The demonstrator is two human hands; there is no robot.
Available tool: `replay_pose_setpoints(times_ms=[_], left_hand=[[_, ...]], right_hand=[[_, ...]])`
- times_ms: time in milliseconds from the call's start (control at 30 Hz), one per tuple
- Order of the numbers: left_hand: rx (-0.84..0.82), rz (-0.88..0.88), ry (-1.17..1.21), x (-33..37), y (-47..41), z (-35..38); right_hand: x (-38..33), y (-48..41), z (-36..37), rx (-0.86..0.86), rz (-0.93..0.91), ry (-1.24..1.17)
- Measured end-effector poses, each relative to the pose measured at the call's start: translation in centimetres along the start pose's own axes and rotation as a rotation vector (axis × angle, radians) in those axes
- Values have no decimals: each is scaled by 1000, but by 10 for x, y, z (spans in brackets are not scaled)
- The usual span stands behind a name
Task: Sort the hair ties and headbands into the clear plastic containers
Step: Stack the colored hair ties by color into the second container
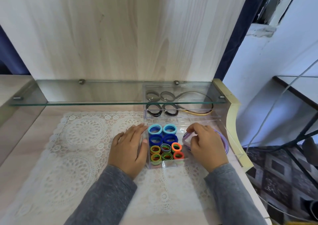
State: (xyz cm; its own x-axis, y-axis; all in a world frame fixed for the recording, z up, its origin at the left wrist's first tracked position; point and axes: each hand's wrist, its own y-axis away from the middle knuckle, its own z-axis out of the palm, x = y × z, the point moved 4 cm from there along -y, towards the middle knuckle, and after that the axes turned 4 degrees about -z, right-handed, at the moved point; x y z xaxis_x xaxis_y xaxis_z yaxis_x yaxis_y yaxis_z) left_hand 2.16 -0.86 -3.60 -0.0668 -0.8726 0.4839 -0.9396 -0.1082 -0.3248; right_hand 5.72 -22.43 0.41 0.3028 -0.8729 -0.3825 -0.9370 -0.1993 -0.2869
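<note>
From the head view, two clear plastic containers sit at the right end of a pale wooden table (22, 138), one behind the other. The near container (165, 165) holds hair ties standing in neat rows in its left part: light blue ties (154, 129) at the back, dark blue ties (155, 139) in the middle, and small orange, green and striped ties (165, 152) at the front. Its right part holds lilac headbands (224, 141). The left hand (128, 149) lies flat on the lace mat (82, 138), fingers straight and holding nothing, its thumb side against the container's left wall. The right hand (206, 145) is inside the right part, fingers curled over the lilac headbands and pinching their left curve with the thumb. The far container (182, 116) sits partly under a glass shelf (86, 103) (its contents show through the glass), with black hair ties (154, 110) on the left and a beige headband (199, 113) on the right. Both arms wear grey sleeves (106, 195)
</note>
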Motion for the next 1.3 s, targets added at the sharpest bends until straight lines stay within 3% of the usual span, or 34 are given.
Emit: replay_pose_setpoints(times_ms=[367, 767, 1033, 1300], left_hand=[[-109, -76, -43, 7, 29, -7], [-243, -119, 53, 14, 51, -10], [-214, -127, 103, 14, 48, -8], [-218, -138, 99, 12, 36, -9]], right_hand=[[31, 48, -10, 373, 74, -66], [63, 71, -21, 232, 236, -93], [66, 70, -15, 216, 155, -264], [63, 61, -21, 261, 123, -274]])
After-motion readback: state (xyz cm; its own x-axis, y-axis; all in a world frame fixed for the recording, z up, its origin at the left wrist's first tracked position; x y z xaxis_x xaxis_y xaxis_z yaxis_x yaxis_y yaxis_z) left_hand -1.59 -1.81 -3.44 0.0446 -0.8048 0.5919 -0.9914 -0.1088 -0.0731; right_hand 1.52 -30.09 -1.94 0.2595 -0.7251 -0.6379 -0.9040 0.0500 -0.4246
